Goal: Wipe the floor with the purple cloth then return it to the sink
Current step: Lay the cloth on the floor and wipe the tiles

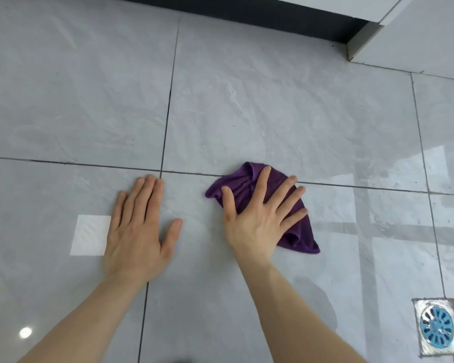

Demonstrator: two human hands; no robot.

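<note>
The purple cloth (300, 231) lies bunched on the grey tiled floor (247, 113), across a grout line. My right hand (257, 221) presses flat on top of it with the fingers spread, covering its middle. My left hand (139, 231) rests flat on the bare tile to the left of the cloth, fingers together and holding nothing. The sink is out of view.
A square metal floor drain with a blue grate (437, 330) sits at the lower right. A dark cabinet plinth (273, 14) runs along the top, with a white cabinet corner (364, 45) at the upper right. Bright window reflections lie on the tiles.
</note>
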